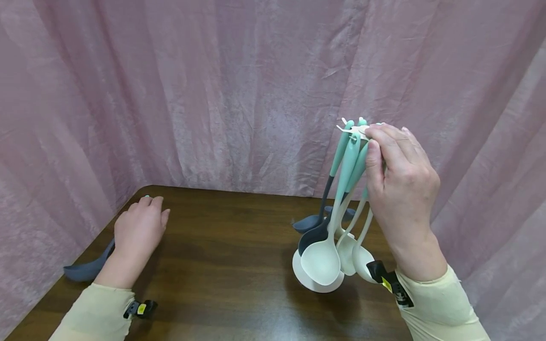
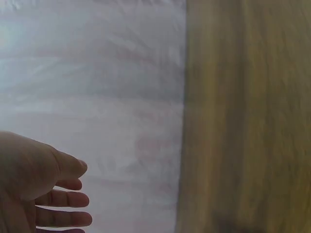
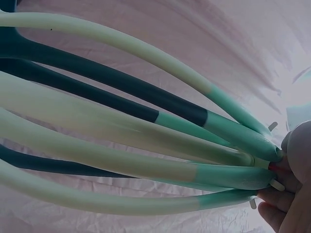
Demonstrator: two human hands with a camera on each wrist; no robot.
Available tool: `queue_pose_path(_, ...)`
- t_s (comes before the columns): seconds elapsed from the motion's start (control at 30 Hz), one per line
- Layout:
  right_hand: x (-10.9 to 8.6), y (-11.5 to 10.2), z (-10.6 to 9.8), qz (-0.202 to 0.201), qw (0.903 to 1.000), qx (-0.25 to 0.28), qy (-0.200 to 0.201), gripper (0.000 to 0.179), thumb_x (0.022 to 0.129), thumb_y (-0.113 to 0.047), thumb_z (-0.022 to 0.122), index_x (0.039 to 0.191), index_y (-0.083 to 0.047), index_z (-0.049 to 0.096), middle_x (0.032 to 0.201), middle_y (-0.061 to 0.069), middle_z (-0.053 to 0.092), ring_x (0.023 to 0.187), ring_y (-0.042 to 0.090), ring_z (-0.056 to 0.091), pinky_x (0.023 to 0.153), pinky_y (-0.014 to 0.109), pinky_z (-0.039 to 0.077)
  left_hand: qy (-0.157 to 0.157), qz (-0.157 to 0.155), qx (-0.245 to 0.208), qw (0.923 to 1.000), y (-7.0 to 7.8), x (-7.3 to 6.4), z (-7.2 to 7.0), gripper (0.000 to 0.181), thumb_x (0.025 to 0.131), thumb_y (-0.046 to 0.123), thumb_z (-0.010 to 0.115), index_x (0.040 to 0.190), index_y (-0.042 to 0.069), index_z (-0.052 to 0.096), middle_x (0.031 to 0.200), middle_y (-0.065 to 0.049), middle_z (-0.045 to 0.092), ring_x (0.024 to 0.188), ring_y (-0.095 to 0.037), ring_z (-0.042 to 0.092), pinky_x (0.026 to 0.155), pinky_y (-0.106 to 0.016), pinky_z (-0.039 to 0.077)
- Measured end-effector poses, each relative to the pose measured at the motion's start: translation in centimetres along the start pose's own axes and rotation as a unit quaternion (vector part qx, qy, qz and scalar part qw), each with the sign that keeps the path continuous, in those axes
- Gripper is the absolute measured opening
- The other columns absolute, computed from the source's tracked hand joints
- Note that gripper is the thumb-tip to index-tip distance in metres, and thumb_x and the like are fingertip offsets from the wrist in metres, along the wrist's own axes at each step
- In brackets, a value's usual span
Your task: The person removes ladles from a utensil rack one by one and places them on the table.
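My right hand [image 1: 405,175] grips the white hooked top [image 1: 358,130] of a round-based utensil rack [image 1: 317,285]. Several ladles and spoons hang around it by teal handles. One cream ladle [image 1: 322,263] faces front, and a dark grey ladle [image 1: 307,223] hangs on the left side. In the right wrist view, my fingers close round the rack's top, right beside the handle ends [image 3: 265,145]. Far to the left, my left hand [image 1: 138,225] is over another dark grey ladle [image 1: 85,271] lying on the table, hiding most of its handle. In the left wrist view its fingers [image 2: 63,199] are loose, with nothing between them and the thumb.
The brown wooden table [image 1: 222,265] has its left edge close to my left hand and the loose ladle. A pink curtain [image 1: 239,94] hangs right behind the table and along both sides.
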State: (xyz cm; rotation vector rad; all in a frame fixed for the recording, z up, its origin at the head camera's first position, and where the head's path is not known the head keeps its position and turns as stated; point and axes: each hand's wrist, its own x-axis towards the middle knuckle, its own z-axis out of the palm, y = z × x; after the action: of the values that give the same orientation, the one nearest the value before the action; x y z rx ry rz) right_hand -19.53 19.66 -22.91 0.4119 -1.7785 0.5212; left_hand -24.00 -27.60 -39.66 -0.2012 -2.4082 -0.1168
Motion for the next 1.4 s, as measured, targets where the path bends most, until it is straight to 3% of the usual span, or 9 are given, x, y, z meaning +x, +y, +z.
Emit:
queue_pose_path(0.17, -0.1, 0.2, 0.0, -0.002, 1.0, 0.0, 0.001, 0.038, 0.116, -0.028, 0.053, 0.128, -0.006, 0.081, 0.128, 0.009, 0.079, 0.124, 0.032, 0.073, 0.122, 0.042, 0.043, 0.018, 0.028, -0.03, 0.999, 2.4, 0.6, -0.5, 0.037, 0.096, 0.012, 0.085, 0.125, -0.008, 0.073, 0.112, -0.029, 0.074, 0.091, -0.05, 0.073, 0.068, -0.063, 0.059)
queue_pose_path(0.4, -0.2, 0.4, 0.0, -0.006, 1.0, -0.003, 0.002, 0.039, 0.116, -0.029, 0.051, 0.128, -0.006, 0.081, 0.128, 0.008, 0.08, 0.124, 0.031, 0.073, 0.122, 0.042, 0.043, 0.003, 0.048, -0.074, 0.9961, 6.2, 1.4, -1.0, 0.039, 0.1, 0.016, 0.083, 0.131, -0.004, 0.073, 0.12, -0.025, 0.074, 0.098, -0.048, 0.074, 0.075, -0.062, 0.06)
queue_pose_path(0.67, -0.3, 0.5, 0.1, -0.008, 0.9999, -0.006, -0.003, 0.042, 0.117, -0.031, 0.049, 0.13, -0.007, 0.08, 0.13, 0.009, 0.079, 0.128, 0.029, 0.071, 0.123, 0.042, 0.042, -0.029, 0.03, -0.137, 0.9897, 9.9, 1.9, -1.7, 0.039, 0.104, 0.02, 0.08, 0.138, 0.003, 0.072, 0.132, -0.018, 0.074, 0.11, -0.042, 0.074, 0.08, -0.06, 0.061)
queue_pose_path(0.97, -0.2, 0.6, -0.1, -0.01, 0.9999, -0.005, -0.007, 0.042, 0.117, -0.031, 0.049, 0.13, -0.006, 0.08, 0.131, 0.009, 0.079, 0.128, 0.029, 0.071, 0.123, 0.043, 0.042, -0.051, 0.031, -0.207, 0.9765, 13.2, 2.4, -2.1, 0.037, 0.107, 0.023, 0.077, 0.141, 0.009, 0.073, 0.135, -0.01, 0.074, 0.119, -0.034, 0.073, 0.086, -0.057, 0.061)
queue_pose_path(1.4, -0.2, 0.9, -0.4, -0.01, 0.9999, -0.003, -0.006, 0.042, 0.117, -0.031, 0.049, 0.13, -0.006, 0.08, 0.13, 0.009, 0.079, 0.127, 0.029, 0.071, 0.123, 0.044, 0.042, -0.02, 0.074, -0.286, 0.9551, 18.8, 3.4, -3.6, 0.036, 0.103, 0.024, 0.082, 0.136, 0.012, 0.075, 0.129, -0.004, 0.076, 0.113, -0.026, 0.075, 0.084, -0.048, 0.063)
